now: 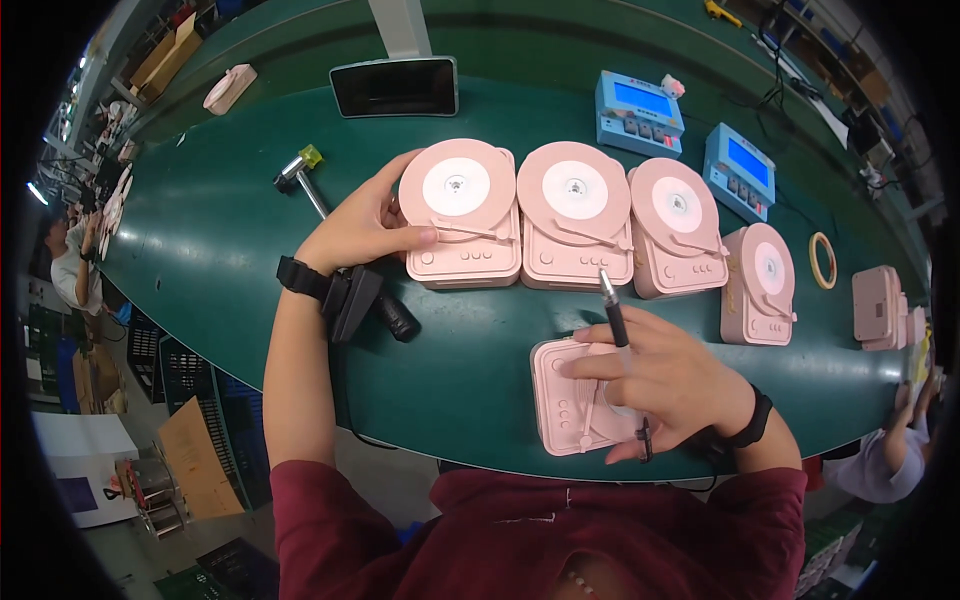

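Observation:
Several small pink toy record players stand in a row on the green table. My left hand [375,222] is closed on the leftmost pink record player [462,262], its thumb on the front edge and its fingers along the left side. Beside it are a second player [575,262], a third [680,275] and, a little apart, a fourth [758,328]. My right hand [675,385] holds a pen [613,310] between its fingers, tip pointing away from me. That hand also lies over another pink player [562,410] near the front edge, turned sideways and partly hidden by the palm.
Left of my left hand lies a hammer [312,190] with a yellow-green head; a black tool [395,315] lies by my wrist. Behind the row stand a dark-screened device [395,88] and two blue boxes with screens [640,110]. A tape roll [823,260] and more pink players [880,308] are at right.

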Tool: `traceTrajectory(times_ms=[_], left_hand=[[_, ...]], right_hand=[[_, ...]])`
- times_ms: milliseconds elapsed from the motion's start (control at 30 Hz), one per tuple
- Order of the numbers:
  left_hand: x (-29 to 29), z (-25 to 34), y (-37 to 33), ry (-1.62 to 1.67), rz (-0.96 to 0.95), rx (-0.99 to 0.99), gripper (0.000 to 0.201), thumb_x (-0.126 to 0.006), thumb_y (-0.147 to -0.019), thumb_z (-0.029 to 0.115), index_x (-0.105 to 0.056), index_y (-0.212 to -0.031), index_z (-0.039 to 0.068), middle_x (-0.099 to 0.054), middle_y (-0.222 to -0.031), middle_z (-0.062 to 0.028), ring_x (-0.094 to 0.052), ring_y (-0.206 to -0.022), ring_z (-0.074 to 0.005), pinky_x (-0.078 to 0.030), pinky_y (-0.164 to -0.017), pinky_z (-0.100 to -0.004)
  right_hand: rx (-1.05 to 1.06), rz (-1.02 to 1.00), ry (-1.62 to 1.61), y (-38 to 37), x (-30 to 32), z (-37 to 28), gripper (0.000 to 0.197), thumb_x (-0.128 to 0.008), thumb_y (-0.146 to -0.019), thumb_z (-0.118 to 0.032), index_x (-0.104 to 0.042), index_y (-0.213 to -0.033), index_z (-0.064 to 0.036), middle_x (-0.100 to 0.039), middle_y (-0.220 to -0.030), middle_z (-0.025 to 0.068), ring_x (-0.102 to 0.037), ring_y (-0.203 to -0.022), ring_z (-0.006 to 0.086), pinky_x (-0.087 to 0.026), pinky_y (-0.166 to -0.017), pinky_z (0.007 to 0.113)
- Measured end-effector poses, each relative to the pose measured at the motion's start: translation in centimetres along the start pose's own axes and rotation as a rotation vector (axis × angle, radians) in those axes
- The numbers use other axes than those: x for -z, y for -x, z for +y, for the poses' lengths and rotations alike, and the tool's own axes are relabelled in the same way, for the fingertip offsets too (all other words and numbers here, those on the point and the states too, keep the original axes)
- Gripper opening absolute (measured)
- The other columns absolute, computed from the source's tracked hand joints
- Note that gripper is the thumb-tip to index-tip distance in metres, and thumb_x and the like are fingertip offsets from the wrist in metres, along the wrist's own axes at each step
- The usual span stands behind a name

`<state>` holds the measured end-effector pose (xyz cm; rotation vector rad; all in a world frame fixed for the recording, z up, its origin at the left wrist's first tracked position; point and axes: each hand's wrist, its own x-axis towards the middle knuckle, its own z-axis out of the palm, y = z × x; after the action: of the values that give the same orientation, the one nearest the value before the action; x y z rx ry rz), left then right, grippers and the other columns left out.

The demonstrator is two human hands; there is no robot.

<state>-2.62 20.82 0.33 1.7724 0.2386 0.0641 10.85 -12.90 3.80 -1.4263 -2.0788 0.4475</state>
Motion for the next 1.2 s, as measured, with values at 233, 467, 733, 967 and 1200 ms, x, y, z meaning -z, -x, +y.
traceTrajectory(times_ms=[233,467,733,967,1200], left_hand=[[-0.03,-0.05,0.1,0.042,0.006,0.016,0.093,-0.082,-0.071,0.016,-0.027,-0.146,0.005,-0.053,-0.123,-0.0081,-0.057,-0.097,-0.0106,-0.051,-0.073,-0.0224],[-0.22,0.19,0.01,0.022,0.005,0.031,0.095,-0.082,-0.07,0.016,-0.027,-0.146,0.005,-0.051,-0.127,-0.0088,-0.056,-0.104,-0.0121,-0.051,-0.077,-0.0238],[-0.12,0.35,0.04,0.012,-0.006,0.026,0.095,-0.081,-0.07,0.014,-0.025,-0.147,0.005,-0.051,-0.128,-0.0091,-0.057,-0.106,-0.0131,-0.052,-0.079,-0.0244],[-0.23,0.45,0.05,0.051,0.0,0.054,0.097,-0.081,-0.07,0.012,-0.023,-0.148,0.005,-0.05,-0.13,-0.0097,-0.056,-0.109,-0.0137,-0.052,-0.083,-0.0251],[-0.07,0.19,0.06,0.063,-0.006,0.034,0.097,-0.08,-0.07,0.011,-0.022,-0.148,0.004,-0.048,-0.134,-0.0107,-0.055,-0.114,-0.015,-0.051,-0.088,-0.0268]], right_hand=[[0.005,-0.019,0.039,0.11,-0.03,0.06,0.048,-0.079,-0.068,-0.046,-0.055,-0.085,-0.0083,-0.059,-0.127,0.0081,-0.056,-0.113,0.0373,-0.04,-0.098,0.051],[0.001,0.013,-0.025,0.24,-0.09,0.27,0.046,-0.079,-0.067,-0.045,-0.056,-0.083,-0.0082,-0.06,-0.127,0.0073,-0.056,-0.113,0.0366,-0.042,-0.095,0.047],[0.005,0.014,-0.009,0.43,-0.21,0.19,0.045,-0.077,-0.069,-0.045,-0.056,-0.081,-0.0083,-0.059,-0.127,0.0075,-0.055,-0.114,0.036,-0.04,-0.096,0.046],[0.01,0.022,0.003,0.57,-0.37,0.28,0.042,-0.076,-0.071,-0.044,-0.056,-0.081,-0.0087,-0.059,-0.128,0.0081,-0.054,-0.115,0.036,-0.04,-0.096,0.046],[0.02,0.038,-0.001,0.69,-0.47,0.46,0.04,-0.074,-0.073,-0.044,-0.056,-0.083,-0.0094,-0.058,-0.129,0.0082,-0.053,-0.118,0.0353,-0.038,-0.098,0.048]])
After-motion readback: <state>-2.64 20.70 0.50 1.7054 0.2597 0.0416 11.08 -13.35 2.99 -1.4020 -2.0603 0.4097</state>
